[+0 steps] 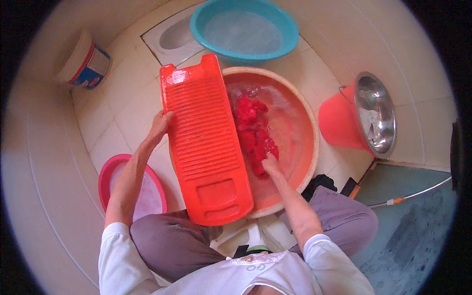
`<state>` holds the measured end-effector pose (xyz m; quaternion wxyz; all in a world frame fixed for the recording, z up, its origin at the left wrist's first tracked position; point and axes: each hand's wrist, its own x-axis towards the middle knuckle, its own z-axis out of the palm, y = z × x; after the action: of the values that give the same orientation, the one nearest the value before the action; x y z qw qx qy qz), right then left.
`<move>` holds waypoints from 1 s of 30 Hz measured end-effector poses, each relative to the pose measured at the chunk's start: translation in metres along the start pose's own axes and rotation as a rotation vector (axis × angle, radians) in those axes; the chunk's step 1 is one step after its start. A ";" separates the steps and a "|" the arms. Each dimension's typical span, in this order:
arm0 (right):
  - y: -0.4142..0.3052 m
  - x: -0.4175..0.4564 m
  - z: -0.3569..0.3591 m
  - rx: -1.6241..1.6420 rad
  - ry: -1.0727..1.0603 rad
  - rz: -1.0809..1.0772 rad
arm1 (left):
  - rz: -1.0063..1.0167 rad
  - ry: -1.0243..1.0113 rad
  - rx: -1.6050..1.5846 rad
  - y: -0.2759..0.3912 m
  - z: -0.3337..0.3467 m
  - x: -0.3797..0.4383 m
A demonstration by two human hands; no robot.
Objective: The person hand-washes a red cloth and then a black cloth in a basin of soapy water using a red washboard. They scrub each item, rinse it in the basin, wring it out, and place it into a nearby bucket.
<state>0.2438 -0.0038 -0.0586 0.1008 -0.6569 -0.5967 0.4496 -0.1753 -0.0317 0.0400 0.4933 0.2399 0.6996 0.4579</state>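
A red plastic washboard [202, 132] lies across the left side of a large round basin [313, 147] of water, its lower end by my knee. My left hand [162, 123] grips the washboard's left edge, thumb on top. In the water to the right of the board floats a wet red cloth [252, 136], bunched and long. My right hand [271, 164] holds the near end of this cloth, with the fingers partly hidden by fabric and water.
A teal basin [243, 54] of water stands beyond, partly over a squat toilet [173, 38]. To the right, a metal bowl [387, 136] with pale cloth tops a red bucket [337, 120]. A pink basin [162, 195] is left, a paint-type bucket [79, 68] far left, and a hose [416, 193] right.
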 end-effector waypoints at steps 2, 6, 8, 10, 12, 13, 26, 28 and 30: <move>-0.009 0.009 -0.014 0.112 0.031 0.045 | 0.038 0.018 0.114 0.001 -0.005 0.002; -0.056 0.009 -0.057 0.587 -0.043 0.006 | -0.043 0.057 0.452 -0.002 -0.013 0.004; -0.089 0.001 -0.092 0.522 0.006 -0.219 | 0.007 0.006 0.526 0.007 -0.006 0.002; -0.134 -0.014 -0.126 0.410 -0.016 -0.405 | 0.135 -0.082 0.806 0.028 -0.001 -0.007; -0.182 -0.040 -0.158 0.495 -0.054 -0.457 | 0.347 -0.228 1.267 0.071 0.019 -0.027; -0.203 -0.053 -0.172 0.530 -0.068 -0.482 | 0.375 -0.310 1.169 0.096 0.040 -0.037; -0.338 -0.114 -0.259 0.349 -0.095 -0.912 | 0.510 -0.679 -0.032 0.219 0.184 -0.122; -0.340 -0.104 -0.276 0.146 0.074 -1.080 | 0.622 -0.482 -0.107 0.235 0.176 -0.113; -0.334 -0.094 -0.290 -0.017 0.223 -1.107 | 0.714 -0.307 -0.182 0.256 0.171 -0.110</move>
<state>0.2297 0.1209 0.3757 0.3787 -0.2903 -0.8416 0.2530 -0.0055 0.0702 0.3005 0.4211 0.4891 0.4468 0.6195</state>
